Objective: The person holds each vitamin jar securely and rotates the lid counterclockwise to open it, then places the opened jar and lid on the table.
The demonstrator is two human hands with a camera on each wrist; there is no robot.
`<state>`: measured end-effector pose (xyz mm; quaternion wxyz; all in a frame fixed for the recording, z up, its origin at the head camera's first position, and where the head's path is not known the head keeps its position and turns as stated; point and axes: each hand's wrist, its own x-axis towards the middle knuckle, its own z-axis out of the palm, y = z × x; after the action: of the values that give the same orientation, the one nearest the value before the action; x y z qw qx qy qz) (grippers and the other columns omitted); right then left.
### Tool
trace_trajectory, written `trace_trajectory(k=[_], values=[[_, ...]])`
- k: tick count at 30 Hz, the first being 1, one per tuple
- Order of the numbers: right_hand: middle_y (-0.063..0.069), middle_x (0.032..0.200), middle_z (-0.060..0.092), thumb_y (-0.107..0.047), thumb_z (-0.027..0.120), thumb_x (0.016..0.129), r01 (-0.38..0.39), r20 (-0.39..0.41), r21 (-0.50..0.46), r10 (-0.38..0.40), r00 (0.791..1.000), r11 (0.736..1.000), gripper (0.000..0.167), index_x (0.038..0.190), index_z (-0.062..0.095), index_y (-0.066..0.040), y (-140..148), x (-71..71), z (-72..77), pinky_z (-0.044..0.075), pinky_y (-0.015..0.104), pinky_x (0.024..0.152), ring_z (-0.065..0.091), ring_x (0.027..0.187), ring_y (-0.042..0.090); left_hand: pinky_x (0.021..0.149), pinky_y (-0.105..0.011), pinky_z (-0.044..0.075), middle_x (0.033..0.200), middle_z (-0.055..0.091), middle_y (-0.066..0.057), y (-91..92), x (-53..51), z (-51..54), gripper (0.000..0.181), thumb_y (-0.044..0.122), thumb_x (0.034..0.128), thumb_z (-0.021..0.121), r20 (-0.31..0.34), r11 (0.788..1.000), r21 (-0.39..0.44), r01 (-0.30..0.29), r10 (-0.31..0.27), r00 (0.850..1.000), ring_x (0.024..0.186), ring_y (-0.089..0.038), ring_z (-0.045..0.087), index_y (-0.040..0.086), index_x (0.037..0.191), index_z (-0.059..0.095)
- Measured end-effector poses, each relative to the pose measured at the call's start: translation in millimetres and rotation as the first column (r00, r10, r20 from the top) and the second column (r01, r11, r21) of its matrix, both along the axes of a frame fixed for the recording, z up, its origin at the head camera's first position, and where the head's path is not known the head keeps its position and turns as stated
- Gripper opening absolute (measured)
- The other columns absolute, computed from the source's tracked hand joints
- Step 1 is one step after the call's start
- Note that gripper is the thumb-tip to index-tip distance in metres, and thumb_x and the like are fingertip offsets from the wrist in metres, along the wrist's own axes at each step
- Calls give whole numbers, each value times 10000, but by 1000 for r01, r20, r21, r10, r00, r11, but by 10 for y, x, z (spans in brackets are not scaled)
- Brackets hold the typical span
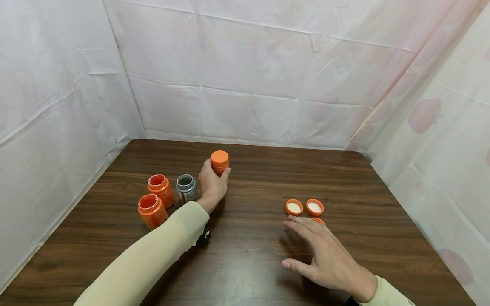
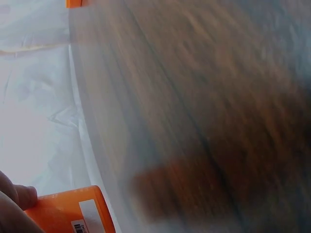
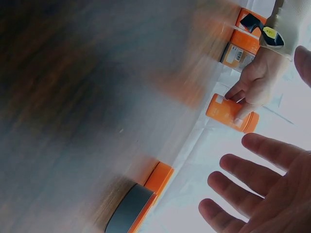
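My left hand (image 1: 214, 182) grips an orange jar (image 1: 220, 165) by its sides, thumb on the near right side. The jar is upright and has an orange lid on. In the left wrist view, part of the same jar (image 2: 73, 211) shows a white label with a barcode. Over the table on the right, my right hand (image 1: 325, 250) is spread and holds nothing. Just beyond its fingers lie two orange lids (image 1: 294, 207) with pale insides facing up; another orange lid (image 1: 318, 221) is mostly hidden by the hand. A dark grey lid-like piece (image 3: 129, 208) shows in the right wrist view.
Left of my left hand stand two lidless orange jars (image 1: 160, 189) and a lidless grey jar (image 1: 186, 188). The dark wood table (image 1: 252, 238) meets hanging white sheets (image 1: 245, 110) at its back and sides.
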<state>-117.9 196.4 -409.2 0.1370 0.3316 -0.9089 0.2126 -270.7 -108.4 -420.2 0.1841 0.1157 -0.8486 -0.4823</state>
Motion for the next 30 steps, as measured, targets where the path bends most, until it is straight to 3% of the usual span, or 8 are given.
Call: trace_trajectory(k=[10, 20, 30], values=[[-74, 1483, 517, -607, 789, 825, 1, 40, 24, -2, 999, 1000, 794, 1446, 567, -166, 14, -17, 10, 373, 497, 1078, 486, 1362, 174, 1091, -492, 418, 1324, 606, -171, 86, 154, 56, 614, 237, 931, 782, -67, 996, 24, 83, -81, 994, 1227, -342, 576, 32, 1428, 486], [-101, 1478, 515, -580, 807, 822, 3, 5, 2, -3, 1000, 1000, 766, 1456, 552, -233, 1, -11, 8, 405, 511, 1041, 498, 1344, 179, 1084, -491, 431, 1321, 616, -135, 114, 323, 105, 632, 264, 909, 807, -61, 988, 2, 156, -156, 986, 1220, -310, 590, 56, 1421, 502], [-82, 1490, 508, -624, 771, 834, 5, 36, 17, -5, 999, 1000, 786, 1459, 553, -201, 10, -30, -9, 387, 491, 1069, 483, 1365, 170, 1061, -474, 456, 1304, 638, -115, 66, 441, 80, 605, 260, 886, 832, -73, 981, -44, 189, -192, 979, 1202, -292, 606, 62, 1385, 555]])
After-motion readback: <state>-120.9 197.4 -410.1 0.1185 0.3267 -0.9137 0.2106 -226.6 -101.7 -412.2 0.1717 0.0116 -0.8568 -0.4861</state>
